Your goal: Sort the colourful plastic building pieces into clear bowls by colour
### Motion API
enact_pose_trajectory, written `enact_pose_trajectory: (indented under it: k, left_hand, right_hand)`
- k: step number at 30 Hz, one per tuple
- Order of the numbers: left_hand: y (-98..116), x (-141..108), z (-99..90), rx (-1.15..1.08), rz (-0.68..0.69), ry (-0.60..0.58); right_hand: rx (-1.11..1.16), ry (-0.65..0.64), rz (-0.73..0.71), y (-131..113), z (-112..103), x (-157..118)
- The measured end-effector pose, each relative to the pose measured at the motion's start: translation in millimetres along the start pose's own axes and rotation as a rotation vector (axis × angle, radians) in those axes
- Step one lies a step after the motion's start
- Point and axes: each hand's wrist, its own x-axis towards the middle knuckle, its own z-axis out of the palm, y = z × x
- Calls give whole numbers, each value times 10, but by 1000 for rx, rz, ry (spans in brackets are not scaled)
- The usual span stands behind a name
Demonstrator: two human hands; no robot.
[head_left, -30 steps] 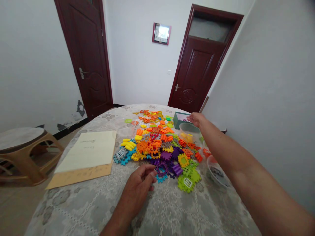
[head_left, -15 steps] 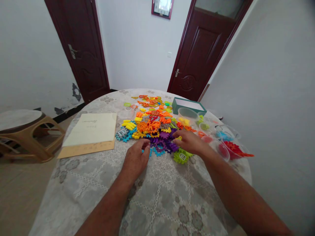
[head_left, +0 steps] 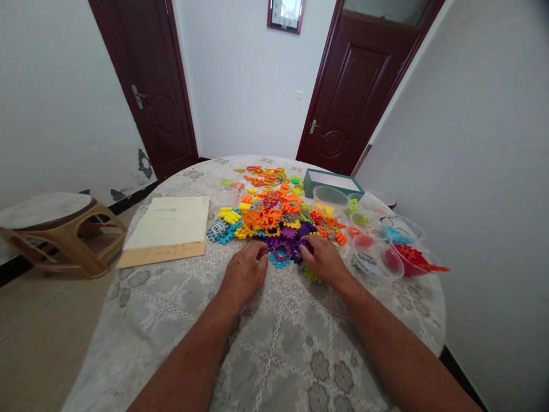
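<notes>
A heap of colourful plastic gear-shaped building pieces [head_left: 268,217] lies on the table between and beyond my hands. My left hand [head_left: 246,269] rests at the heap's near left edge, its fingers bent and the thumb apart from them; no held piece shows. Opposite it, my right hand [head_left: 323,260] has thumb and fingertips closed at a dark purple gear piece [head_left: 295,252], partly hidden by the fingers. Between the hands lie a purple ring-shaped gear [head_left: 282,253] and a blue gear [head_left: 279,264]. A lime-green gear [head_left: 311,274] sticks out under my right hand.
Clear plastic tubs [head_left: 377,257] holding sorted pieces stand at the right, near red pieces [head_left: 412,257]. A green box [head_left: 332,184] is behind them. Paper sheets [head_left: 169,223] lie at the left on the patterned tablecloth [head_left: 274,355]. A stool [head_left: 64,240] stands beside the table.
My right hand has moved left and slightly nearer, over the lime-green gear and closer to the purple pieces. My left hand stays by the heap's edge. The view has shifted slightly.
</notes>
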Motion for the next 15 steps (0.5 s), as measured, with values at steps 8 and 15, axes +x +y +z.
enact_pose_trajectory:
  k: [8,15]
  left_hand:
    - [-52,-7,60,147,61,-32]
    - [-89,-15,78,174,82,-34]
  right_hand:
    - [169,37,-106,-197,210,-43]
    - [-60,-2,-15,-244,370,-66]
